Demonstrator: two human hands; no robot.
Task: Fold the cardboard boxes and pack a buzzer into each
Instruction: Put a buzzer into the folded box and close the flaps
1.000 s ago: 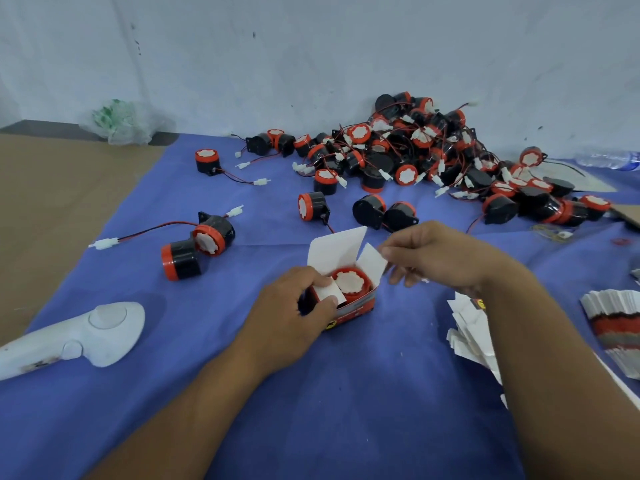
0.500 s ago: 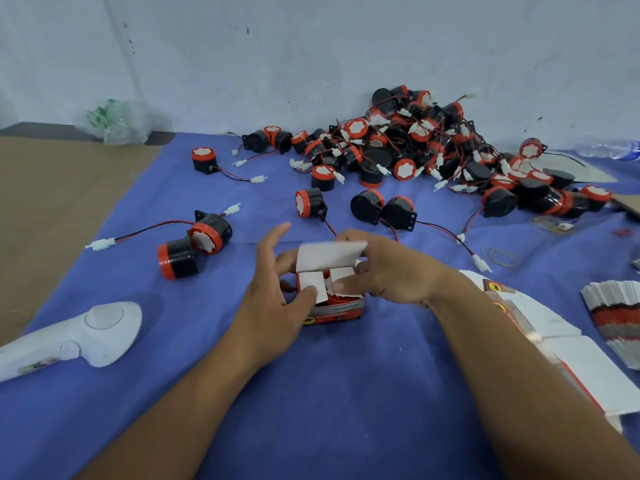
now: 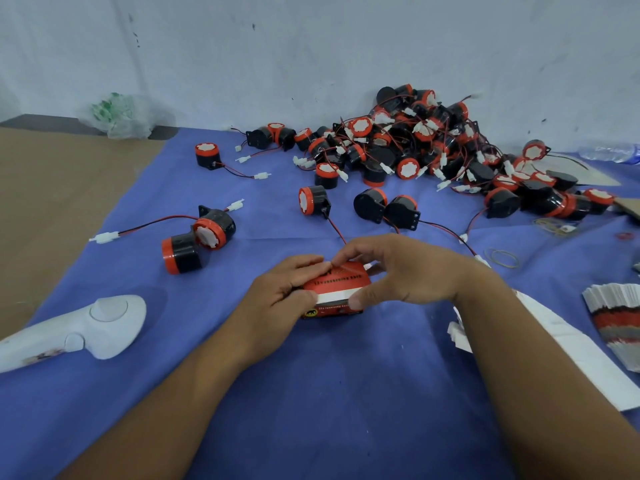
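A small red cardboard box (image 3: pixel 337 285) stands on the blue cloth (image 3: pixel 311 393) in the middle, its red top lid folded down with a white tuck flap showing along the front edge. My left hand (image 3: pixel 282 296) grips the box's left side, fingers curled over its top. My right hand (image 3: pixel 398 271) holds the right side, thumb pressing the front flap and fingers on the lid. The buzzer inside is hidden. A big pile of black-and-red buzzers (image 3: pixel 415 147) with wires lies at the back.
Two loose buzzers (image 3: pixel 197 240) lie to the left, others (image 3: pixel 384 207) just behind the box. A white handheld device (image 3: pixel 79 327) lies front left. Flat box blanks (image 3: pixel 613 320) are stacked at right, more (image 3: pixel 554 348) under my right forearm. Rubber bands (image 3: pixel 502 258) lie right.
The lid, standing up a second ago with the buzzer visible, has been folded down over the box. Both hands have closed in on the box top.
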